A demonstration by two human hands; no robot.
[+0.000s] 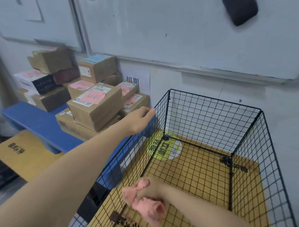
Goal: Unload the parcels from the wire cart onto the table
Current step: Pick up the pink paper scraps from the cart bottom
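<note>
Looks like the unloading is basically done: the wire cart (209, 144) is empty and the parcels (95, 103) sit stacked on the blue bench (34, 121). Left hand (138, 119) reaches by the stack, fingers loosely apart, holding nothing. Right hand (150, 187) is clamped on a crumpled pink paper (148, 207) (a label? can't tell). Next up, probably bin it.

The wire cart (214, 112) is thin metal mesh with a black coating, slightly glossy, over a floor of matt yellow-brown cardboard. The parcels (95, 106) are matt brown corrugated cardboard, taped, with pink and white paper labels; one box (36, 81) is smooth printed black-and-white card. The table (37, 121) is smooth blue plastic with a dull sheen. The right hand (150, 187) grips soft, crumpled pink cloth (148, 207). The whiteboard (175, 31) is smooth and metal-framed.
</note>
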